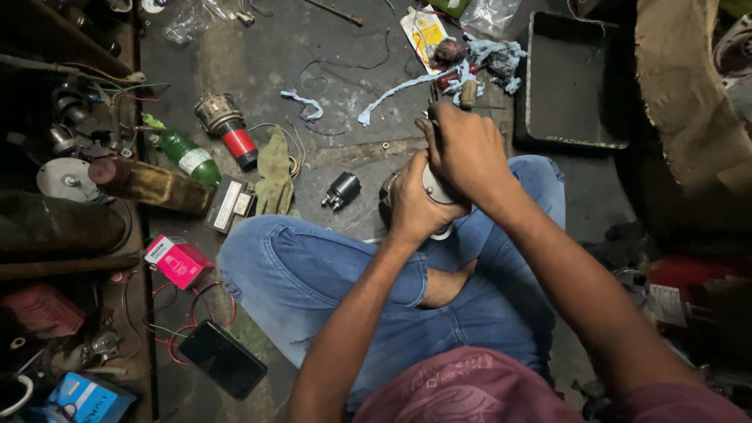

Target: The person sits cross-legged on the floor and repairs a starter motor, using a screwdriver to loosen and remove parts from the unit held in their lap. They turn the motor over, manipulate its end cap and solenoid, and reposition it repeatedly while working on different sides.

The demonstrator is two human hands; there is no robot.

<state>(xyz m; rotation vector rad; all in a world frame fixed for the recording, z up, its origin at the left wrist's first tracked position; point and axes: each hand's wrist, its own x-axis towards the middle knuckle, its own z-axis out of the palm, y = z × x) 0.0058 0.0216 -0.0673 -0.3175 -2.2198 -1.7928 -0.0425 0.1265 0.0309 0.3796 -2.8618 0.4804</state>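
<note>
Between the knees, under both hands: round white-faced motor part (435, 190), gripped by left hand (413, 205). Right hand (464, 150) closed on a tool handle (468, 93), pressed down onto it. Still assembled as far as visible; joint hidden. Left of the hands: black solenoid (341, 190), green bottle (188, 154).

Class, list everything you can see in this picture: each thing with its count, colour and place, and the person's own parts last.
Round part: one, white and dark, in both hands.
Green bottle: one, floor left.
Red-capped cylinder: one, beside the bottle.
Pink box: one, left of the knee.
Phone: one, black, lower left.
Small black part: one, floor centre.
Tray: one, dark, upper right.
Cloth strips: several, pale blue, top.
Left hand: grip on the part.
Right hand: holds a tool, shaft hidden.
</note>
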